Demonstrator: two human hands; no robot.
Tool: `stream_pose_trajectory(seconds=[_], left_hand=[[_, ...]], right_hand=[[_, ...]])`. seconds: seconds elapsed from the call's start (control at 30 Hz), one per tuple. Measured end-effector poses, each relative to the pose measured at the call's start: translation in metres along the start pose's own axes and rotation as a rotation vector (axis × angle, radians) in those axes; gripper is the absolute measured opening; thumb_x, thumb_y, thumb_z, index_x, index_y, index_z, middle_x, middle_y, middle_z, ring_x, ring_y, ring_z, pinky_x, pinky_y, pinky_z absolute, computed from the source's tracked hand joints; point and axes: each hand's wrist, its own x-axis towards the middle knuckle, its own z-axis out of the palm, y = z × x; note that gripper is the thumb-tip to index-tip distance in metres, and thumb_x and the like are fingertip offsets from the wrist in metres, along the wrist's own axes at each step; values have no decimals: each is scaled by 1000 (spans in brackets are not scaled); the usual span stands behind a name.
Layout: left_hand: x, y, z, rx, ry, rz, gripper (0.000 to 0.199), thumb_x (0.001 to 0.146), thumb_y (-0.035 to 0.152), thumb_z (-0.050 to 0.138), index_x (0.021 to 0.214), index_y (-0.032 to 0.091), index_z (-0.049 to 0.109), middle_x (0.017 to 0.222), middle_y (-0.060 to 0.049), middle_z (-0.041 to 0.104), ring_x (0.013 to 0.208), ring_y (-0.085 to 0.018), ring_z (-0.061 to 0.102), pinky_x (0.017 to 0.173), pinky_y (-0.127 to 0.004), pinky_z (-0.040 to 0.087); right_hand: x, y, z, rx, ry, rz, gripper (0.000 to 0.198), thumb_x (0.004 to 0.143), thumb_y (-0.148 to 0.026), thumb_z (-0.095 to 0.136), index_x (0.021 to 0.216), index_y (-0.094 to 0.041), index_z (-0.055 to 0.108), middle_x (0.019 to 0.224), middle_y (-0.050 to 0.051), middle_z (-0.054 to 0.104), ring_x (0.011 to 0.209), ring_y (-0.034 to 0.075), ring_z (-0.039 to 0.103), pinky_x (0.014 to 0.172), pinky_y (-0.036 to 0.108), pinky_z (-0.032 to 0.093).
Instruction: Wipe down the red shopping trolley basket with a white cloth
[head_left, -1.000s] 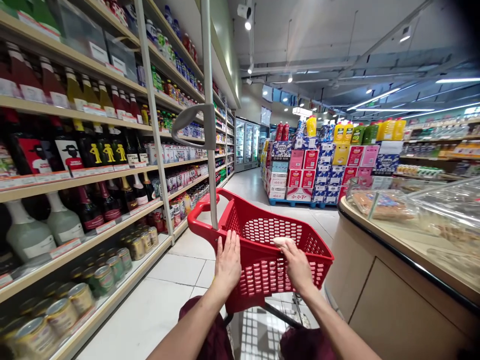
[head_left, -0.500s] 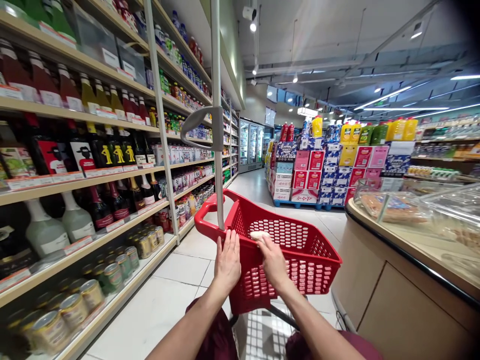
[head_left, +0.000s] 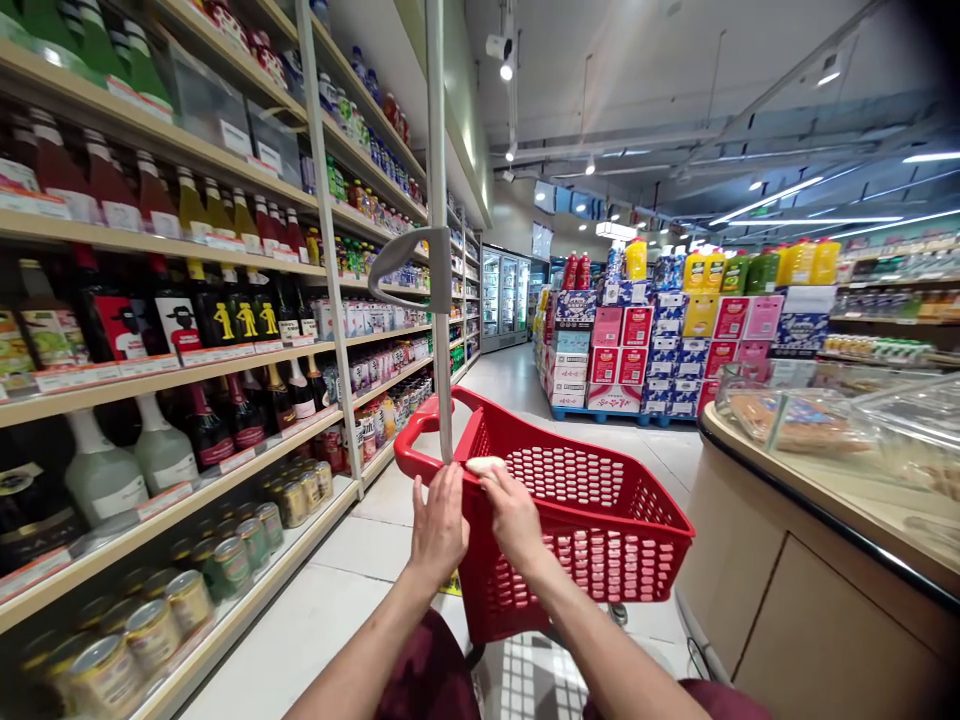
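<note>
A red plastic shopping cart [head_left: 577, 515] with perforated basket walls stands right in front of me. My left hand [head_left: 439, 525] rests on the cart's near rim, fingers stretched out, beside the foot of an upright metal pole [head_left: 437, 130]. Just to its right, my right hand [head_left: 514, 520] presses a small white wad, apparently a folded cloth [head_left: 484, 465], onto the same rim; fingers cover part of it. A grey loop-shaped handle [head_left: 409, 270] is fixed to the pole above my left hand.
Shelves [head_left: 187, 355] of bottles and cans line the left side. To the right a curved counter [head_left: 780, 540] bears clear plastic food packs. Stacked drink cartons [head_left: 622, 365] stand ahead on blue pallets, and glass-door coolers [head_left: 504, 290] are at the back.
My right hand has slid left along the rim with the white cloth, closer to the pole. My left hand has shifted slightly left. The view has moved a little.
</note>
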Motion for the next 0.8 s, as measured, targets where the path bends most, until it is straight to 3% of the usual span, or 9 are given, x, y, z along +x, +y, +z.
stream_pose_trajectory(seconds=[0.1, 0.17, 0.27, 0.33, 0.5, 0.57, 0.63, 0.73, 0.8], left_hand=[[5, -11, -2, 51, 60, -82, 70, 68, 11, 39, 135, 5, 18, 140, -16, 29, 131, -24, 19, 107, -48, 8], [4, -15, -2, 75, 51, -70, 75, 67, 12, 40, 136, 4, 12, 141, -17, 25, 132, -25, 15, 106, -49, 8], [-2, -12, 2, 84, 12, -24, 77, 66, 11, 41, 137, 6, 11, 141, -15, 24, 132, -25, 13, 106, -49, 7], [-5, -5, 6, 82, -10, 7, 76, 65, 9, 40, 136, 7, 14, 142, -14, 23, 132, -24, 12, 107, -49, 9], [0, 9, 11, 94, -72, 81, 69, 67, 14, 40, 134, 7, 24, 142, -12, 23, 133, -22, 9, 107, -47, 11], [3, 9, 12, 107, -98, 92, 68, 66, 14, 39, 133, 7, 27, 142, -11, 24, 133, -22, 8, 107, -47, 11], [4, 9, 12, 113, -120, 109, 68, 65, 13, 39, 133, 8, 28, 142, -10, 24, 133, -21, 9, 107, -47, 9], [5, 15, 14, 111, -149, 120, 67, 66, 14, 39, 132, 8, 29, 141, -11, 26, 133, -21, 10, 107, -47, 6], [6, 25, 17, 98, -175, 143, 66, 67, 15, 39, 131, 8, 31, 140, -11, 28, 133, -22, 12, 107, -47, 4]], right_hand=[[14, -22, 5, 26, 5, -73, 43, 78, -5, 37, 111, -23, 57, 126, 4, 49, 112, 18, 47, 92, 34, 39], [1, -3, -4, -9, -9, -67, 46, 76, -2, 35, 110, -23, 57, 128, 3, 48, 111, 18, 47, 90, 33, 40], [-28, 47, -25, -124, -25, 78, 53, 71, 3, 33, 110, -22, 58, 125, 6, 50, 103, 19, 53, 86, 34, 42], [-38, 64, -31, -171, -26, 153, 54, 70, 4, 33, 109, -22, 59, 123, 7, 52, 102, 19, 54, 85, 35, 42], [-22, 28, -14, -64, 4, -32, 49, 75, -1, 35, 115, -23, 55, 126, 5, 50, 117, 19, 42, 95, 36, 36], [-24, 29, -15, -67, 0, -81, 50, 76, -1, 35, 116, -23, 53, 127, 4, 48, 120, 18, 40, 95, 36, 35], [-40, 55, -29, -132, -16, -25, 52, 74, 1, 32, 113, -23, 56, 126, 4, 50, 117, 18, 42, 94, 37, 37], [-75, 116, -59, -303, -23, 202, 60, 68, 5, 28, 110, -25, 58, 124, 4, 51, 114, 19, 46, 94, 42, 35], [-87, 139, -71, -386, -26, 329, 59, 68, 5, 29, 110, -25, 58, 125, 4, 51, 116, 20, 44, 95, 45, 33]])
